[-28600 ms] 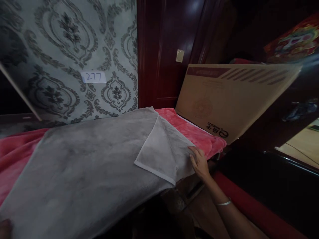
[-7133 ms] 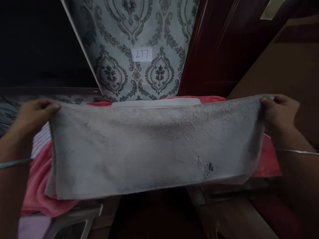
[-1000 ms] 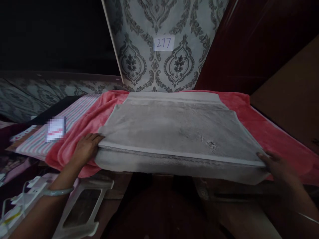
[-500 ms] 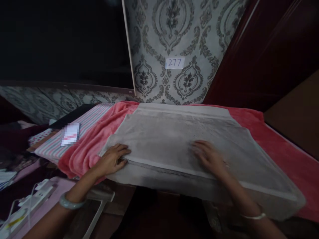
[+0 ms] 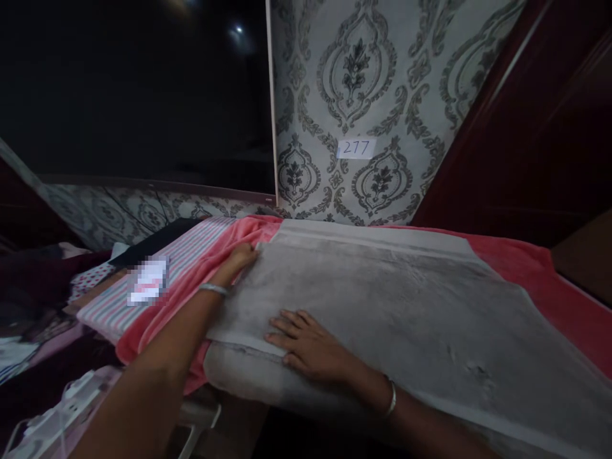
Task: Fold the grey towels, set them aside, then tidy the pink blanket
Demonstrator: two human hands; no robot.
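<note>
A grey plush towel (image 5: 382, 287), folded over on itself, lies spread across a pink blanket (image 5: 516, 255). My left hand (image 5: 245, 256) is at the towel's far left edge, its fingers closed on the border there. My right hand (image 5: 310, 347) rests flat on the towel near its front left, fingers spread and palm down. Small creases mark the towel's surface toward the right. Its lower layer shows below the front fold.
Left of the blanket is a striped cloth (image 5: 179, 255) with a blurred white paper (image 5: 148, 280) on it. A power strip (image 5: 67, 401) sits low at left. A large dark screen (image 5: 143, 95) and patterned wall stand behind, with a dark red panel (image 5: 535, 127) at right.
My left hand has moved from the front left to the far left edge of the towel. My right hand has slid left and toward me. The view has shifted slightly.
</note>
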